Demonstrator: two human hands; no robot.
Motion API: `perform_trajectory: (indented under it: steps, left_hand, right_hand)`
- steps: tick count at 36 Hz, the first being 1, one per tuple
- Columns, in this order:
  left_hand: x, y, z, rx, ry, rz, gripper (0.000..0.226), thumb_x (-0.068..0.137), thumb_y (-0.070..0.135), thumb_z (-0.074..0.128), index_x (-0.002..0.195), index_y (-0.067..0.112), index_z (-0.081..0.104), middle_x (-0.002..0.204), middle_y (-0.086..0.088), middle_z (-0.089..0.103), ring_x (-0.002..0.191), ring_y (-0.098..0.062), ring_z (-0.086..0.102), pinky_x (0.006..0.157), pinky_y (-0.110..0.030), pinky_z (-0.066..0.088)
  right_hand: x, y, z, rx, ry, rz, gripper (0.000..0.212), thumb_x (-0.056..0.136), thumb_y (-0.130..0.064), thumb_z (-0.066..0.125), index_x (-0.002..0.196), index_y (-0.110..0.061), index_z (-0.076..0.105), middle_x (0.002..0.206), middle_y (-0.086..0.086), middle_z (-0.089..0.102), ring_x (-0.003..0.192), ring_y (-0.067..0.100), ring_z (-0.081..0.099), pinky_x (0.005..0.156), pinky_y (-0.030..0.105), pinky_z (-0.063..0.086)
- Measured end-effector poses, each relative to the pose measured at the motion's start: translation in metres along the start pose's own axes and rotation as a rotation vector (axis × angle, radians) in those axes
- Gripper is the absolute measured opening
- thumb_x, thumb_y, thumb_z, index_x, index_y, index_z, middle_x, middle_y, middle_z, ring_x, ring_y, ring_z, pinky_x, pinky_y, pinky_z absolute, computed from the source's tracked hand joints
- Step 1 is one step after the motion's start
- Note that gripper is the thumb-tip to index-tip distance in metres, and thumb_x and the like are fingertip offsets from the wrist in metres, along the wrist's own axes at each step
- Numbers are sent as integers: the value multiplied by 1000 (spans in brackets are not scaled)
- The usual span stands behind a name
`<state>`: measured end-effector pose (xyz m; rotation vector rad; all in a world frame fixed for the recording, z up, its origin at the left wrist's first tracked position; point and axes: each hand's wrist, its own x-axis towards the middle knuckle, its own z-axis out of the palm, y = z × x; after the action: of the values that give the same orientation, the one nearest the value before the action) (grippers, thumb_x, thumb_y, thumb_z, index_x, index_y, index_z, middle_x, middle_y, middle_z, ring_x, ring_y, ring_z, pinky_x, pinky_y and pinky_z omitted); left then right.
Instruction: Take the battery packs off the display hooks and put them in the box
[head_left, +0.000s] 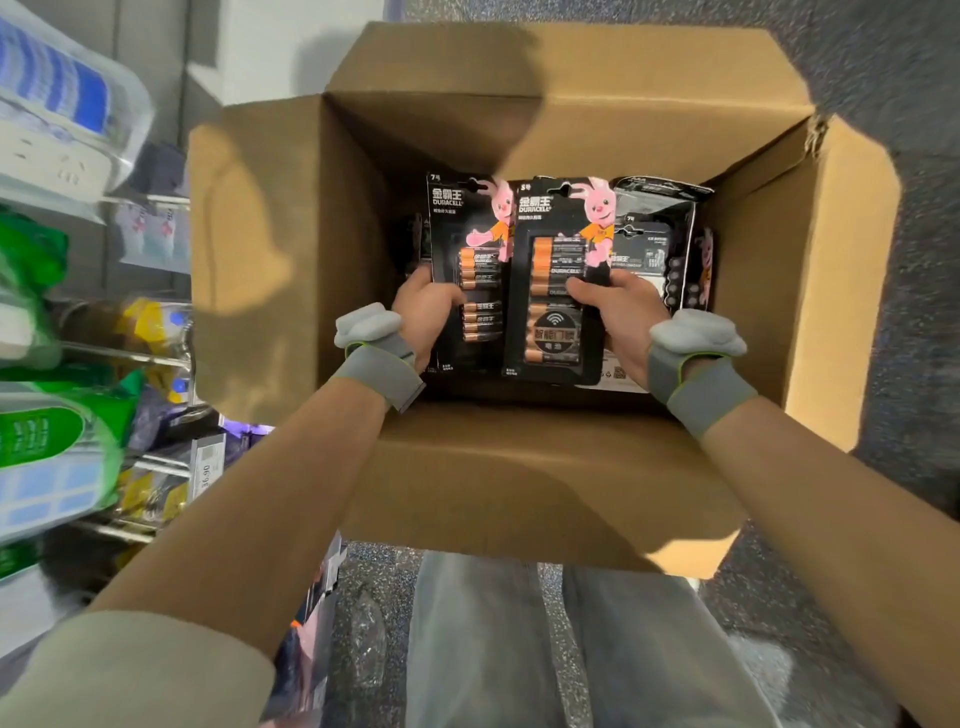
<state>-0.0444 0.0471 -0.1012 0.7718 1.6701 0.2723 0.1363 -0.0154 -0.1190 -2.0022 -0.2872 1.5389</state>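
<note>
Box (623, 135) open, flaps spread, standing on the floor (857, 67). Left grip (426, 312) is closed on the left edge of the left pack (467, 234), thumb on its face. Right grip (618, 312) is closed on the right edge of the right pack (550, 332), thumb on its face. Both packs are inside the box mouth, side by side between the grips. More packs (654, 234) lie in the box beyond the right grip

Black battery packs (511, 275) with pink rabbits and copper-topped cells, brown cardboard box (649, 119), grey wristbands (379, 371) edged green.
</note>
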Motion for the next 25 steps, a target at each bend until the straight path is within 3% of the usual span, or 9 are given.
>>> perform_trajectory:
  steps: [2,5,8,11,12,15,18,22,25]
  left_hand:
    - [-4,1,2,-39,-1,-3,27,88,3,55,111,17,55,93,1,62,86,-16,61,68,-28,51]
    - [-7,0,-1,-84,12,17,29,90,1,57,113,17,54,91,2,63,81,-14,63,61,-24,50]
    - [-9,2,-9,-149,14,6,29,89,3,62,112,19,55,94,0,65,83,-16,65,63,-28,54]
    - [-10,4,-18,-203,18,11,23,86,9,69,105,19,60,96,-2,70,86,-20,69,75,-35,58]
    - [-11,4,-20,-228,6,5,21,86,11,70,104,19,62,96,-4,71,86,-21,70,77,-36,59]
    - [-13,5,-21,-284,-64,-20,24,88,15,69,112,15,64,104,-8,72,92,-23,71,80,-37,59]
    - [-16,6,-16,-298,-95,-20,28,91,14,66,119,12,61,106,-8,72,91,-22,71,76,-35,58]
    - [-22,6,-11,-300,-163,-21,12,96,13,59,106,20,59,104,-4,68,91,-18,68,75,-32,56]
    - [-22,4,-9,-252,-187,5,15,97,15,58,109,24,55,108,0,66,99,-18,65,87,-35,53]
  right_hand:
    - [-1,-2,2,-2,9,-27,22,71,-34,75,87,-22,65,107,7,70,104,28,64,97,47,49]
    - [-2,-7,2,15,77,-52,16,84,-27,70,93,-21,58,103,5,64,99,24,59,93,34,45]
    - [3,-6,-1,25,104,-76,25,89,-25,65,110,-16,55,104,4,58,100,22,53,89,29,37]
    - [3,-5,-3,49,78,-75,46,92,-25,63,132,-13,46,112,1,53,104,18,47,95,28,36]
    - [0,-7,-2,58,64,-67,44,92,-25,62,131,-14,47,111,0,51,102,16,46,97,30,37]
    - [-16,-16,8,15,42,-72,26,83,-34,69,102,-22,56,107,1,61,101,20,55,101,38,44]
    - [-7,-7,16,29,-38,-72,47,55,-53,73,91,-25,63,110,3,68,106,27,62,98,48,48]
    - [-13,-7,27,48,-81,-119,20,74,-38,71,86,-24,63,103,4,67,109,32,60,100,51,45]
    - [14,16,27,97,-72,-114,73,54,-62,69,116,-21,64,130,2,60,124,28,52,107,50,39]
